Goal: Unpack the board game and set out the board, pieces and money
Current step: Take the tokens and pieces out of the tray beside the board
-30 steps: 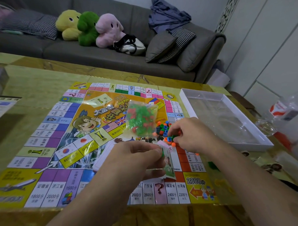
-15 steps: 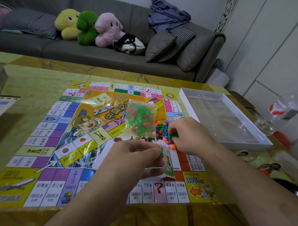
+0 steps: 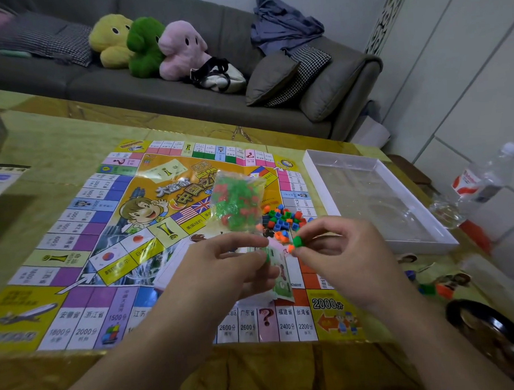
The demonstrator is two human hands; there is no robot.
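Board [image 3: 111, 248]: unfolded flat on table [image 3: 41, 139]. Loose pieces [image 3: 283, 220]: heap on board's right part, beside bag of pieces [image 3: 238, 204]. Right hand [image 3: 334, 250]: pinches green piece [image 3: 297, 241]. Left hand [image 3: 223, 264]: fingers curled, pinching something small and green. Box tray [image 3: 317, 177]: right of board.

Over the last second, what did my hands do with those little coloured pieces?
The right hand lifted off the loose pile toward you, pinching a green piece. The left hand stayed put, holding a small green piece and the cards. The bag of pieces, board and tray stayed put.
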